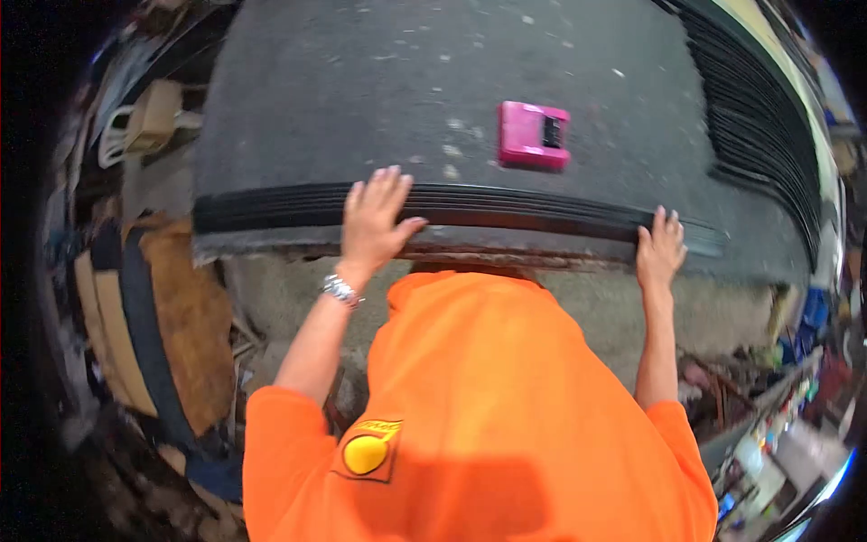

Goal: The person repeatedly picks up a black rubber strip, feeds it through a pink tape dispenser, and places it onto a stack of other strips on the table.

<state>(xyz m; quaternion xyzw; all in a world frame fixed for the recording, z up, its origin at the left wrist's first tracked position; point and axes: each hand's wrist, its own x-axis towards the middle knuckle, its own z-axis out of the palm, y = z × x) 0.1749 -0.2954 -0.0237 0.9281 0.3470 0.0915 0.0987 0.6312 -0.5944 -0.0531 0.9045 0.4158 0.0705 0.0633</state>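
A bundle of long black strips (515,206) lies along the near edge of the dark work table (361,99). My left hand (375,221), with a metal watch at the wrist, rests on the strips left of centre, fingers stretched forward and thumb out to the side. Toward their right end, my right hand (661,248) lies over the strips with its fingers extended. Both hands are open, palms down. Beyond the strips, between the two hands, sits a pink box-like device (534,135) with a black panel.
A thick pile of similar black strips (759,117) runs along the table's right side. At the left stand a white plastic chair (116,135) with a cardboard box (153,117) and a brown sheet (185,321). Assorted clutter (777,452) fills the lower right.
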